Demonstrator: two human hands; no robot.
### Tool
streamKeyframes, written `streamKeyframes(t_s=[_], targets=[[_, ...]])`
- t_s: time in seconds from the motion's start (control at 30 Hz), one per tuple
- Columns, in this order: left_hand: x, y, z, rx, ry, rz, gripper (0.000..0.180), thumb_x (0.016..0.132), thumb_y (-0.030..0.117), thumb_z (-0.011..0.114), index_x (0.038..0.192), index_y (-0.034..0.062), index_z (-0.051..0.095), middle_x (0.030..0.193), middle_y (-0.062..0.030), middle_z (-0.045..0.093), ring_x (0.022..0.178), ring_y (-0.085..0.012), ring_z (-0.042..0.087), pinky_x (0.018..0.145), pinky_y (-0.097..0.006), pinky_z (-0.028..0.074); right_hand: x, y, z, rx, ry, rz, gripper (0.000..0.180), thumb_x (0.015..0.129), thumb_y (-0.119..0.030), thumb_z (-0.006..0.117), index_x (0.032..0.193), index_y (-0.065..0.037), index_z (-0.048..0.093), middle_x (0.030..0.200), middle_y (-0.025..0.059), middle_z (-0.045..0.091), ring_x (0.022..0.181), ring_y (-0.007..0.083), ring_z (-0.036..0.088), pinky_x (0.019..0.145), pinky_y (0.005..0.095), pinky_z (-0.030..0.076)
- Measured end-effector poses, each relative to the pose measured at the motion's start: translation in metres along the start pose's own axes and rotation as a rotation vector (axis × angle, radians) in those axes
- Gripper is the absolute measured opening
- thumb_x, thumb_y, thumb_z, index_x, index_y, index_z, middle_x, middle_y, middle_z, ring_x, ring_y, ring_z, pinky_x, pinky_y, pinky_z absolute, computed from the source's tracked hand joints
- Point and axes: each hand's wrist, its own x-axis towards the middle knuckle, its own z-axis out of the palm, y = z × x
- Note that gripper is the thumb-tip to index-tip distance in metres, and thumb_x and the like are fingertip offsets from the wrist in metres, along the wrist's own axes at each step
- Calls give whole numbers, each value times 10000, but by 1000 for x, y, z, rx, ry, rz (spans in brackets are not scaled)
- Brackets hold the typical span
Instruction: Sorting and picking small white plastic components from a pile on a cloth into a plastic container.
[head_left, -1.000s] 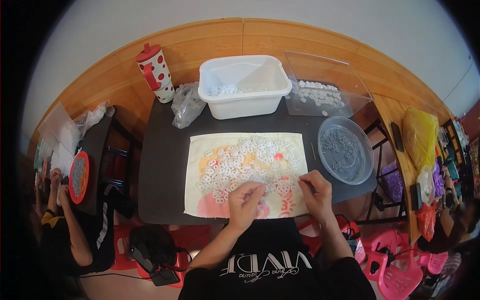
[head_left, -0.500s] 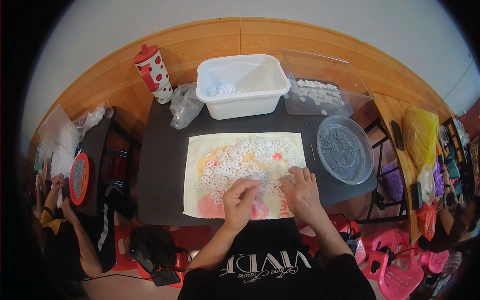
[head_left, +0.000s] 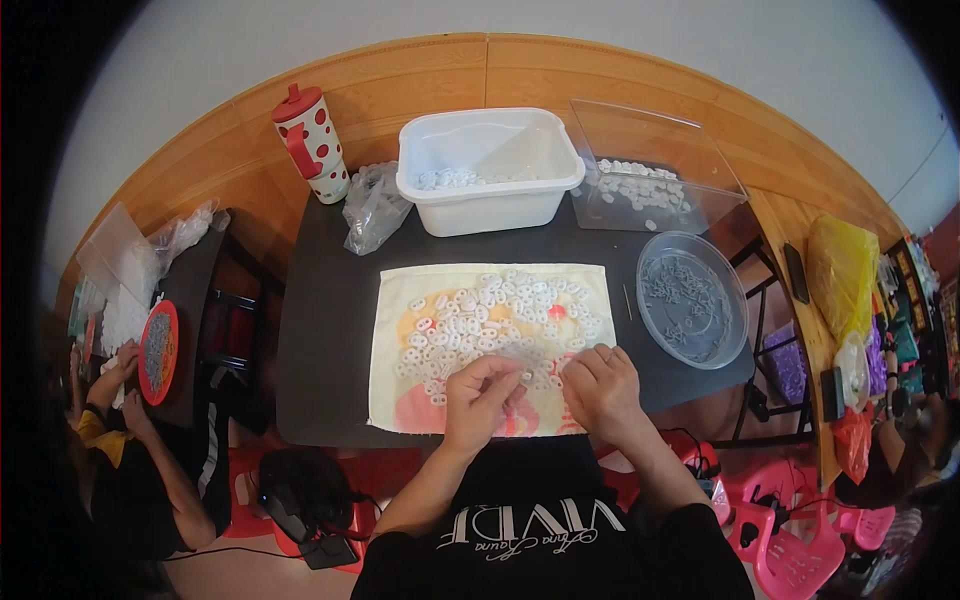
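Many small white oval pieces with two holes [head_left: 455,325] lie spread over a pale yellow cloth [head_left: 390,290] with a coloured print. Over the cloth's near part, my left hand [head_left: 480,400] is closed in a pinch, with a small whitish piece [head_left: 527,376] at its fingertips. Its exact form is too small to make out. Just to the right, my right hand [head_left: 604,388] has its fingers curled together above the cloth's near right part. Whatever lies between those fingertips is hidden. The two hands are a short gap apart.
Behind the cloth stand a white tub [head_left: 490,215], a clear box [head_left: 690,215] with white pieces, a crumpled plastic bag [head_left: 375,215] and a spotted tumbler [head_left: 325,150]. At right, a round clear tray [head_left: 735,340] holds small grey parts beside a thin stick [head_left: 627,302]. Another person works at left.
My right hand's fingers have drawn in from a looser reach over the cloth to a closed curl. My left hand keeps its pinch, turned slightly. The person at left has raised a hand.
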Motion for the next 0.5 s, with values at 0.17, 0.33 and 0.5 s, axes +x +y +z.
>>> streamKeyframes(t_s=[0.17, 0.33, 0.5], targets=[[-2, 3, -3, -18, 7, -38, 102, 933, -42, 615, 1013, -18, 674, 879, -51, 661, 767, -96, 614, 683, -234, 505, -18, -15, -10, 61, -128, -147, 204, 672, -26, 662, 875, -39, 651, 828, 72, 593, 728, 248, 576, 632, 372, 433], [-1, 7, -2, 164, -74, 174, 89, 923, -68, 589, 971, -13, 641, 909, -44, 571, 703, -82, 595, 602, -208, 452, -25, -13, -9, 212, 1, -59, 241, 669, 11, 679, 906, -25, 664, 834, 86, 611, 726, 270, 592, 634, 376, 444], [-5, 5, -4, 222, -69, 164, 88, 912, -84, 601, 955, -22, 646, 886, -43, 592, 747, -88, 589, 655, -215, 456, -37, -7, -2, 328, 144, 132, 184, 736, 2, 700, 916, -25, 670, 838, 99, 616, 734, 293, 601, 650, 378, 452]])
